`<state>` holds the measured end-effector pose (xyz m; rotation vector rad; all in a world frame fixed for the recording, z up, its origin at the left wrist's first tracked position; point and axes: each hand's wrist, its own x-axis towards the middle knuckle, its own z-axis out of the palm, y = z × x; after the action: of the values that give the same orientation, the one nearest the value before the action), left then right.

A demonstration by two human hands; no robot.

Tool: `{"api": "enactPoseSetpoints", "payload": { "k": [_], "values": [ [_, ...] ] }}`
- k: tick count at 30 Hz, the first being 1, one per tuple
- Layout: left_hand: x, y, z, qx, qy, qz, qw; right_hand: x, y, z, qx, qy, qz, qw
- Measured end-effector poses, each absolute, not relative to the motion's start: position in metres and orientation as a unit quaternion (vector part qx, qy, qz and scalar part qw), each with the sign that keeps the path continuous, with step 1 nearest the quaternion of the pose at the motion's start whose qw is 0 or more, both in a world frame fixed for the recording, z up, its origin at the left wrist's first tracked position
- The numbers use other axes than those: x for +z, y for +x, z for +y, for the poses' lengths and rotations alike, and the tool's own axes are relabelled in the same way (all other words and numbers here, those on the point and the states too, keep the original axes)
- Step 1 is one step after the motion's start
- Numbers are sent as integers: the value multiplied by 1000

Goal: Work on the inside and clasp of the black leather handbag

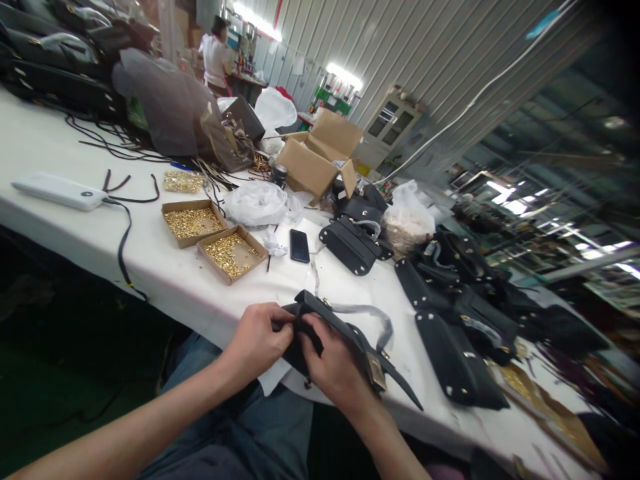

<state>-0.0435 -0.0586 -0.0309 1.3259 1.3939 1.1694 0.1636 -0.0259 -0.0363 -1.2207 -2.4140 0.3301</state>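
A black handbag [345, 328] rests at the table's front edge, tipped on its side toward me, with its plastic-wrapped handle [370, 311] reaching out to the right. My left hand [263, 337] pinches the bag's edge at its left end, thumb against curled fingers. Beside it, my right hand [327, 360] is wrapped over the bag, its fingertips at the same spot. Whatever small part lies between the fingertips is hidden. A gold-coloured metal piece [376, 371] shows on the bag near my right wrist.
Two cardboard trays of small gold fittings [233, 253] stand left of centre. A black phone [299, 246] lies behind the bag. More black handbags [457, 360] crowd the right side. A white power bank [60, 191] with a cable sits far left. An open carton [307, 167] stands behind; a person [215, 57] works beyond.
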Motion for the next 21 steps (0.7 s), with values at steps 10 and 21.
{"api": "enactPoseSetpoints", "payload": {
  "k": [10, 21],
  "values": [
    [-35, -49, -59, 468, 522, 542, 464, -43, 157, -27, 0, -426, -882, 200],
    [-49, -60, -47, 459, 511, 502, 526, -37, 160, -17, 35, -359, -909, 211]
  ]
}}
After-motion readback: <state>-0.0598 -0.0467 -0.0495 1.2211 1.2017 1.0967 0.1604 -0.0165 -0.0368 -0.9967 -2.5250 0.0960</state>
